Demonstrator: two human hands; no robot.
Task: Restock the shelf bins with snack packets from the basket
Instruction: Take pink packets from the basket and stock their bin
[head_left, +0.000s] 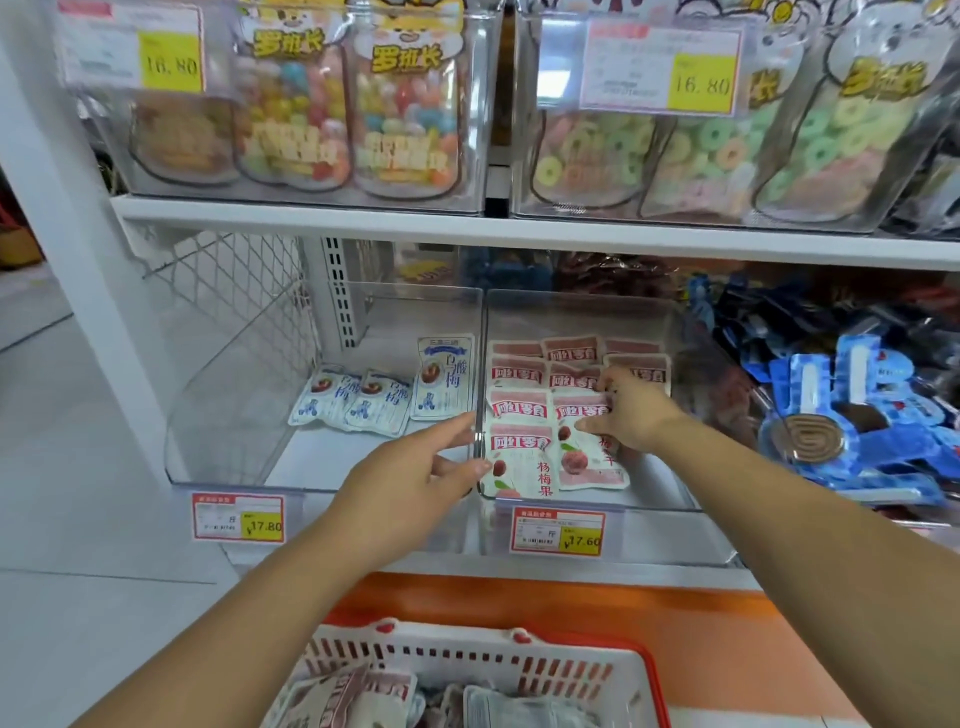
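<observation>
Seemingly to keep the rows neat, the right hand (631, 410) pinches a red-and-white bayberry snack packet (587, 441) between thumb and fingers, setting it down flat in the front row of the middle clear bin (587, 501). At its nine o'clock, the left hand (415, 470) rests loosely spread against the divider wall, holding nothing, probably steadying the bin. Beyond, at ten o'clock, three blue-and-white plum packets (384, 397) lie in the left bin (228, 452). Down at six o'clock, the red-and-white basket (467, 662) holds more packets, so restocking looks unfinished.
</observation>
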